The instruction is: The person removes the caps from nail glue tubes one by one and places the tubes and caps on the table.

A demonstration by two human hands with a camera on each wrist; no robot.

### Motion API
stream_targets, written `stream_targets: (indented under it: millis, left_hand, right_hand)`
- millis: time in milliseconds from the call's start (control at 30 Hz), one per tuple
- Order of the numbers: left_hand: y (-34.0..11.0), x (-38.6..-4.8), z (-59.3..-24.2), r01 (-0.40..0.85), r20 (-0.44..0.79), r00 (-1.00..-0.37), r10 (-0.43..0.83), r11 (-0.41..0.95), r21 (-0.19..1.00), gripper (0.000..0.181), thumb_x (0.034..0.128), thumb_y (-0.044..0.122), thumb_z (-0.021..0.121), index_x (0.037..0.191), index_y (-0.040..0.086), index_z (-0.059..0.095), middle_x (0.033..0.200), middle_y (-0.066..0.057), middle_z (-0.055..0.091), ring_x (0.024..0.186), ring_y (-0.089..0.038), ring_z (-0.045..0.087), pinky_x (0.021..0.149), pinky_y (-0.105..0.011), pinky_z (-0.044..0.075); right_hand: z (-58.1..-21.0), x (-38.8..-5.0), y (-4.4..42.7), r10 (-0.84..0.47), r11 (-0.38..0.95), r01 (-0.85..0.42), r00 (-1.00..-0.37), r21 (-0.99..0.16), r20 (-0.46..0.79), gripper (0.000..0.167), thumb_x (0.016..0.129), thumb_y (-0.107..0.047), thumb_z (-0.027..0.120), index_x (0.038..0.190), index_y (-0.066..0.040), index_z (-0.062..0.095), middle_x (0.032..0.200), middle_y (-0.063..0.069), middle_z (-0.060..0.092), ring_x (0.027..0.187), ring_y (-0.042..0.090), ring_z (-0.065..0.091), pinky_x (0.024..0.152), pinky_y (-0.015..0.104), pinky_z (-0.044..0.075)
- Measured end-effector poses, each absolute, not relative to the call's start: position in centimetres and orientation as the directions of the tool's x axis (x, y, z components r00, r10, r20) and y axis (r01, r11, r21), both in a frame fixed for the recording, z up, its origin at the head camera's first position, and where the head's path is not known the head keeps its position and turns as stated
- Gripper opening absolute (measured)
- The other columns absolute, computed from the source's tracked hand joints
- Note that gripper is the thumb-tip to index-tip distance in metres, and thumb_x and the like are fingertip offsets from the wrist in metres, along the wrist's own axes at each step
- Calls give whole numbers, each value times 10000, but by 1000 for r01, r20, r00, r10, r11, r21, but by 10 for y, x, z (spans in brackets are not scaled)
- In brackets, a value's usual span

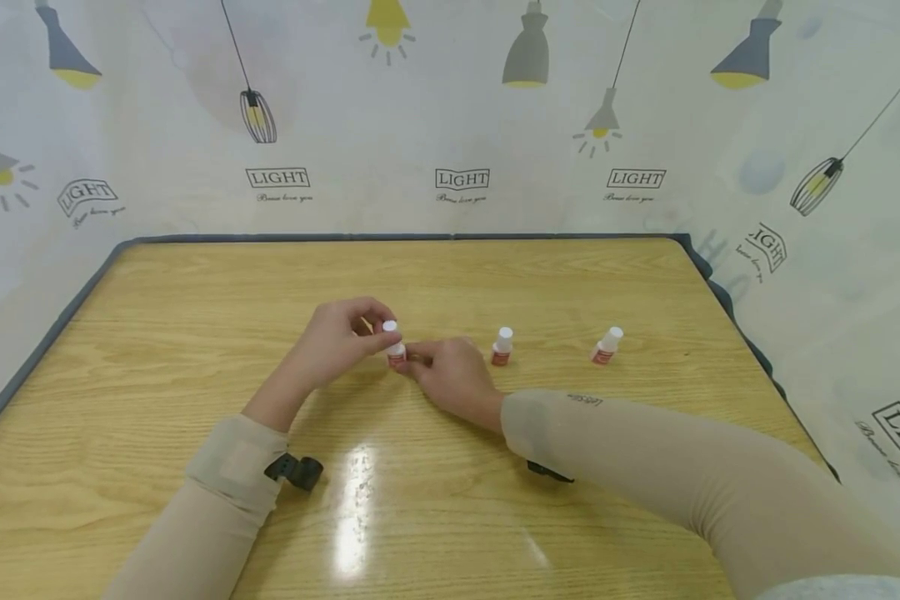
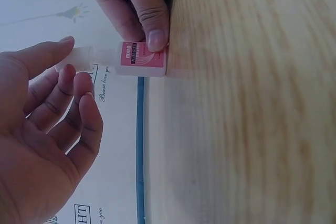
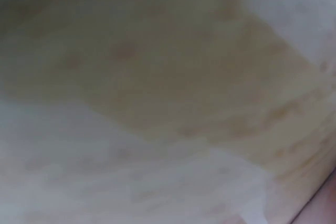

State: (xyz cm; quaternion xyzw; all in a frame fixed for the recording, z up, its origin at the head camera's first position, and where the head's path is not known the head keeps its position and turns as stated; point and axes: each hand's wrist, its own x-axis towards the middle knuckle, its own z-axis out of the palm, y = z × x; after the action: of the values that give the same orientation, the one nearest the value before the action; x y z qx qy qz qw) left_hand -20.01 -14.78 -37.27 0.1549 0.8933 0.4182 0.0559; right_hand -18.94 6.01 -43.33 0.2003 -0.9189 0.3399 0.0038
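A small white bottle (image 1: 396, 354) with a red label stands upright on the wooden table, between both hands. With thumb and fingertips, my left hand (image 1: 337, 342) pinches its white cap (image 2: 81, 59). My right hand (image 1: 457, 375) holds the lower body from the right side; in the left wrist view its thumb (image 2: 156, 39) presses on the pink-red label. Whether the cap is loose on the neck I cannot tell. The right wrist view is blurred and shows neither the bottle nor the grip.
Two similar bottles stand to the right: a nearer white-capped bottle (image 1: 502, 347) and a farther bottle (image 1: 606, 346). The wood-grain table (image 1: 195, 283) has a dark edge, and a wall covering (image 1: 375, 125) printed with lamps rises behind it.
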Motion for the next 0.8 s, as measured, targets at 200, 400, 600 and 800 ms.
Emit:
stream_targets:
  millis: [200,400,600,800]
  left_hand:
    - [-151,-199,-367,222,54,-956,287,595,773,225,1001,324,763,1138,147,741,986,-55,701,850,-225,661,690,-334,534]
    - [-155,-199,-366,206,42,-959,282,581,787,252,1012,356,745,1147,145,724,1039,-76,718,842,-229,699,685,-332,540]
    - [-158,-199,-367,200,27,-956,293,578,792,242,1020,323,735,1155,124,706,1078,-98,723,831,-244,707,673,-317,548]
    - [-162,-198,-369,219,15,-946,323,607,764,252,1043,258,683,1242,104,697,1085,-124,734,849,-312,724,690,-344,552]
  right_hand:
    - [-433,-189,60,-361,686,-347,-925,-639,114,283,1027,-410,711,1270,-287,790,1199,-46,799,876,18,669,811,277,553]
    - [-433,-190,60,-358,689,-341,-927,-639,107,298,1024,-411,712,1283,-280,780,1244,-39,779,976,28,710,882,317,595]
    - [-434,-191,59,-351,694,-336,-930,-636,109,315,1014,-431,721,1286,-282,775,1242,-35,777,1107,76,749,912,352,614]
    - [-436,-191,59,-349,693,-351,-928,-630,132,323,1008,-435,729,1281,-269,780,1203,-32,791,1050,52,746,858,331,605]
